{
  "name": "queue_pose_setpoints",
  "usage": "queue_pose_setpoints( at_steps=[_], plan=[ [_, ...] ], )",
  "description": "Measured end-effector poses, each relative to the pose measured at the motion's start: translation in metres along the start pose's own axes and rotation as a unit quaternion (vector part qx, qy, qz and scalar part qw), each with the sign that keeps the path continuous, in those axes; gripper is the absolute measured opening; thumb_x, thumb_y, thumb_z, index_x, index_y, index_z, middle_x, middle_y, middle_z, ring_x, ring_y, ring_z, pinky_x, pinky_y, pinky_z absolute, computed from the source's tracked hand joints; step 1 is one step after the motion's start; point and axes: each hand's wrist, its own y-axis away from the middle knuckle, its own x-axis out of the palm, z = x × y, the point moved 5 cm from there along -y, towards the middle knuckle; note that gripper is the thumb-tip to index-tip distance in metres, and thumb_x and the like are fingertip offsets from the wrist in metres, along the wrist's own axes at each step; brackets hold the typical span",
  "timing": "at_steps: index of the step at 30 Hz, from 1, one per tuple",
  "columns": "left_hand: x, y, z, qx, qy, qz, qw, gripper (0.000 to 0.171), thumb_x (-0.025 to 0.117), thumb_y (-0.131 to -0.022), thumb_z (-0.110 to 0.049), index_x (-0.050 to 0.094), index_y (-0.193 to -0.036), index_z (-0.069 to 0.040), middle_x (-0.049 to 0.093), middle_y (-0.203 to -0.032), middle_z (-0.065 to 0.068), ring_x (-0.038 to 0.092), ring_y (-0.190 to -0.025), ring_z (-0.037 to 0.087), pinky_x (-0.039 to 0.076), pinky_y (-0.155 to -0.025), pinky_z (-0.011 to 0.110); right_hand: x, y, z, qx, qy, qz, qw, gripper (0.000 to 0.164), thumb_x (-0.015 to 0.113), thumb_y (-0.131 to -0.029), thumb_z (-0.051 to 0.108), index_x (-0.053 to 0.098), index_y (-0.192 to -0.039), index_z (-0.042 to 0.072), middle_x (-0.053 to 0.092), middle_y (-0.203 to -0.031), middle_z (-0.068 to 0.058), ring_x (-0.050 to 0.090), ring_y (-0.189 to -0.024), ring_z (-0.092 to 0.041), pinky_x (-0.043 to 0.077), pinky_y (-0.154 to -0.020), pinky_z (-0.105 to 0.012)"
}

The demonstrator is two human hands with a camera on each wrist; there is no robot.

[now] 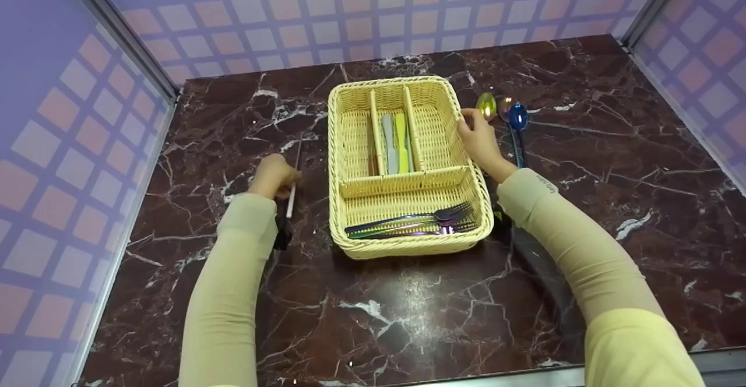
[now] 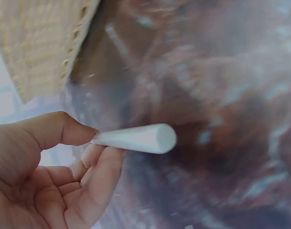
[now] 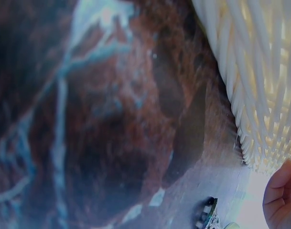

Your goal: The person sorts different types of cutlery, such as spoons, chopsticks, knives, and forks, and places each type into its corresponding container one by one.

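In the head view my left hand [image 1: 274,176] is on the left, pinching a slim rod-like utensil [image 1: 292,199] between thumb and fingers. Its near part is white, its far part thin and dark. The left wrist view shows its round white end [image 2: 157,138] pointing out past the fingertips; its exact kind I cannot tell. My right hand [image 1: 482,142] grips the right rim of a pale woven cutlery basket [image 1: 332,142]. Knives [image 1: 400,142] with grey and yellow-green colouring lie in the basket's middle compartment. Dark, shiny forks [image 1: 408,221] lie across the front one.
Several shiny spoons, including a blue spoon [image 1: 517,117] and a gold-green spoon [image 1: 486,106], lie right of the basket, partly behind my right hand. The basket stands on a dark veined marble table [image 1: 373,317]. Checked panels [image 1: 373,20] enclose the back and sides.
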Motion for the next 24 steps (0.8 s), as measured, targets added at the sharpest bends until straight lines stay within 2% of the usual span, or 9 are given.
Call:
queue_pose_setpoints(
  at_steps=[3, 6, 11, 14, 17, 20, 22, 24],
  plan=[
    [-0.012, 0.003, -0.012, 0.012, 0.033, -0.022, 0.9991, 0.019, 0.054, -0.077, -0.003, 0.052, -0.092, 0.01, 0.049, -0.074, 0.013, 0.05, -0.039, 0.01, 0.052, -0.048, 0.024, 0.0, 0.0, 0.0, -0.002, 0.003, -0.003, 1.0, 0.04, 0.039, -0.096, 0.025, 0.043, -0.131, 0.008, 0.057, -0.111, -0.014, 0.05, -0.09, -0.019, 0.04, -0.079, -0.031],
    [-0.025, 0.008, -0.031, 0.039, 0.051, -0.059, 0.9962, 0.009, 0.056, -0.078, -0.006, 0.052, -0.079, 0.003, 0.051, -0.065, 0.009, 0.048, -0.037, 0.009, 0.049, -0.044, 0.024, -0.001, -0.001, 0.0, -0.003, 0.001, -0.001, 1.0, 0.04, 0.038, -0.096, 0.025, 0.043, -0.132, 0.007, 0.057, -0.114, -0.015, 0.051, -0.093, -0.02, 0.04, -0.081, -0.032],
    [-0.04, 0.018, -0.073, 0.107, 0.043, -0.14, 0.9835, 0.022, 0.058, -0.077, -0.011, 0.051, -0.057, -0.01, 0.044, -0.04, -0.006, 0.043, -0.032, 0.006, 0.04, -0.037, 0.019, -0.001, -0.001, 0.0, 0.004, -0.007, 0.005, 1.0, 0.04, 0.038, -0.096, 0.025, 0.042, -0.132, 0.007, 0.056, -0.118, -0.015, 0.051, -0.097, -0.021, 0.041, -0.086, -0.034],
    [-0.04, 0.022, -0.096, 0.121, 0.031, -0.163, 0.9787, 0.022, 0.057, -0.076, -0.011, 0.051, -0.055, -0.012, 0.047, -0.042, -0.005, 0.041, -0.031, 0.005, 0.039, -0.038, 0.019, -0.001, -0.001, 0.0, 0.008, -0.008, 0.005, 1.0, 0.04, 0.038, -0.096, 0.025, 0.042, -0.132, 0.007, 0.055, -0.118, -0.015, 0.051, -0.098, -0.021, 0.04, -0.087, -0.035],
    [-0.034, 0.023, -0.113, 0.107, 0.018, -0.152, 0.9824, 0.012, 0.057, -0.076, -0.01, 0.055, -0.065, -0.009, 0.06, -0.063, 0.005, 0.044, -0.034, 0.007, 0.042, -0.04, 0.019, -0.001, -0.001, 0.0, 0.009, -0.009, 0.006, 1.0, 0.04, 0.038, -0.096, 0.025, 0.042, -0.132, 0.007, 0.055, -0.119, -0.015, 0.051, -0.099, -0.021, 0.04, -0.088, -0.035],
    [-0.023, 0.022, -0.127, 0.094, -0.003, -0.132, 0.9868, 0.002, 0.054, -0.077, -0.007, 0.056, -0.076, -0.006, 0.064, -0.089, 0.014, 0.051, -0.046, 0.012, 0.045, -0.045, 0.021, 0.0, -0.001, -0.001, 0.009, -0.01, 0.009, 1.0, 0.041, 0.038, -0.096, 0.026, 0.041, -0.132, 0.007, 0.055, -0.12, -0.015, 0.051, -0.101, -0.021, 0.04, -0.088, -0.036],
    [-0.015, 0.022, -0.134, 0.09, -0.02, -0.12, 0.9885, 0.007, 0.051, -0.078, -0.005, 0.057, -0.083, -0.005, 0.063, -0.1, 0.016, 0.052, -0.055, 0.015, 0.045, -0.047, 0.022, 0.001, -0.001, -0.001, 0.008, -0.01, 0.009, 1.0, 0.041, 0.038, -0.096, 0.026, 0.041, -0.132, 0.007, 0.055, -0.119, -0.015, 0.051, -0.1, -0.021, 0.041, -0.088, -0.036],
    [-0.005, 0.021, -0.139, 0.092, -0.037, -0.108, 0.9892, 0.014, 0.048, -0.08, -0.004, 0.059, -0.088, -0.003, 0.063, -0.103, 0.017, 0.051, -0.059, 0.017, 0.042, -0.045, 0.022, 0.001, -0.001, 0.0, 0.006, -0.008, 0.008, 1.0, 0.041, 0.038, -0.096, 0.025, 0.041, -0.132, 0.007, 0.055, -0.118, -0.016, 0.051, -0.099, -0.021, 0.041, -0.087, -0.035]
  ],
)
